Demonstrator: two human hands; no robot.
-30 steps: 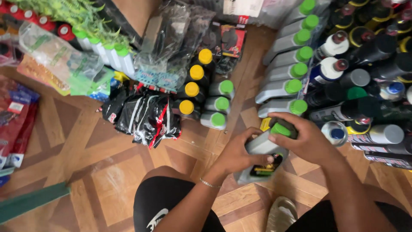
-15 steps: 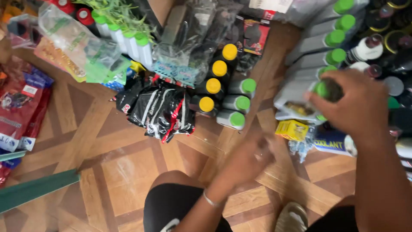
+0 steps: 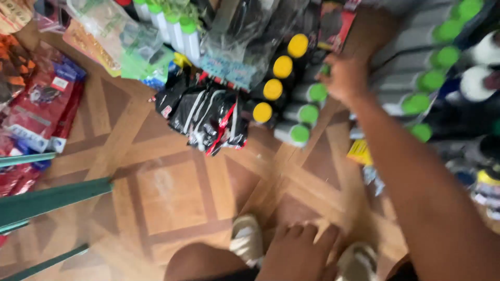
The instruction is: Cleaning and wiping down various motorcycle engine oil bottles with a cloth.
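Reaching out now, the right hand (image 3: 344,78) has swung away from the lap and up to the stacked rows of cans, carrying the grey green-capped can (image 3: 324,70) it was gripping half a second ago; the view has tipped and slid with it. Nearest in, the left hand (image 3: 302,250) has dropped low, fingers spread wide and holding nothing, resting by the knee just above the pale shoes (image 3: 247,237) on the wooden floor (image 3: 172,192). Further out, the right hand's fingers are curled around the can, though motion blur hides most of it, only a sliver of green cap showing at the fingertips. So the can sits at the top of the short row of green-capped cans (image 3: 304,112), touching or nearly touching its neighbours, with the yellow-capped cans (image 3: 278,78) just beside on the left. Black-and-red packets (image 3: 208,117) lie beyond those, and a longer bank of grey green-capped cans (image 3: 427,78) runs off to the right, well blurred.
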